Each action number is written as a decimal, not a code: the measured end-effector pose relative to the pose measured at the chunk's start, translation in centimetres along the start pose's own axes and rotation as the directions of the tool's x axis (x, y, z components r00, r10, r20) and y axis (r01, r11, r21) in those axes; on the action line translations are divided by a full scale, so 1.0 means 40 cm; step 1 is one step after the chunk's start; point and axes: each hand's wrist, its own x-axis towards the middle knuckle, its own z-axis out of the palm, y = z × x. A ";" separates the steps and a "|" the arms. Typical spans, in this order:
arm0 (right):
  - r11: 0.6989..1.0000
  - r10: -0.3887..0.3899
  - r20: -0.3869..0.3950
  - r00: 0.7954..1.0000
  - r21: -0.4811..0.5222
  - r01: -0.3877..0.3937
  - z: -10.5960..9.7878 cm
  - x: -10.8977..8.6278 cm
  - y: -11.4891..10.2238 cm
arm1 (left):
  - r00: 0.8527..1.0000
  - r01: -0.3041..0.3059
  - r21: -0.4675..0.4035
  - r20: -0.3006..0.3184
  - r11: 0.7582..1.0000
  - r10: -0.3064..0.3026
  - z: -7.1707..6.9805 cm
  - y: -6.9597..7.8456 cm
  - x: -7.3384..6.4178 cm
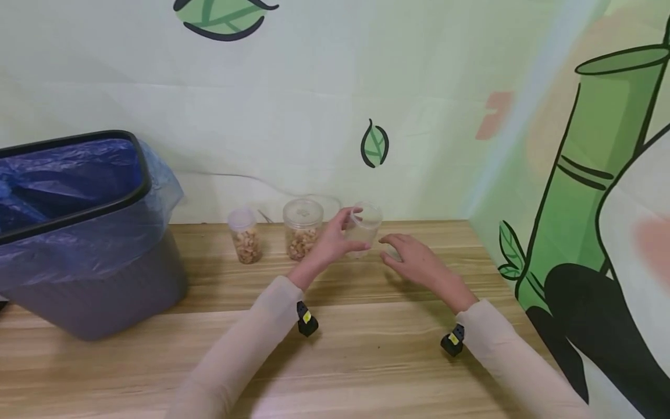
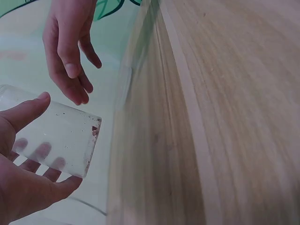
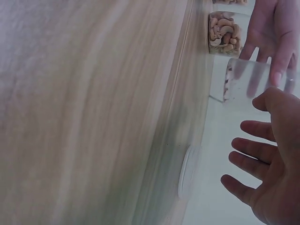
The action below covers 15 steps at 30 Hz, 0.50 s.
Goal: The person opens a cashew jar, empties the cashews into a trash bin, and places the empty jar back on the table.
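My left hand (image 1: 334, 237) holds a clear plastic jar (image 1: 370, 218), thumb on one side and fingers round the other. Reddish-brown crumbs cling to the jar's bottom edge in the left wrist view, and otherwise it looks empty. In that view the jar (image 2: 68, 136) is raised off the table. Just right of it, my right hand (image 1: 416, 259) hovers with fingers spread and loosely bent, holding nothing. A round clear lid (image 3: 188, 171) lies flat on the table below the right hand, mostly covered by that hand in the head view.
Left of my left hand stand a wide lidded jar of cashews (image 1: 302, 233) and a slimmer nut jar (image 1: 245, 238) with a pale lid. A grey bin (image 1: 104, 297) with a blue liner is at the far left. A printed wall sheet (image 1: 429, 145) borders the table (image 1: 356, 361).
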 end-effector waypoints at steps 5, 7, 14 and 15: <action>1.000 0.000 0.000 1.000 -0.015 0.000 0.004 -0.002 0.005 | 0.999 0.033 -0.004 -0.015 0.999 -0.033 0.013 -0.015 0.013; 1.000 0.002 0.002 1.000 -0.014 -0.002 0.007 -0.002 0.005 | 0.999 0.050 -0.015 -0.015 0.999 -0.050 0.017 -0.018 0.016; 1.000 0.021 0.005 1.000 0.011 -0.021 0.008 -0.008 -0.004 | 0.997 0.074 -0.064 -0.014 0.995 -0.075 0.027 -0.026 0.020; 1.000 0.020 0.006 1.000 0.009 -0.020 0.008 -0.010 -0.005 | 0.997 0.076 -0.065 -0.016 0.995 -0.077 0.030 -0.028 0.022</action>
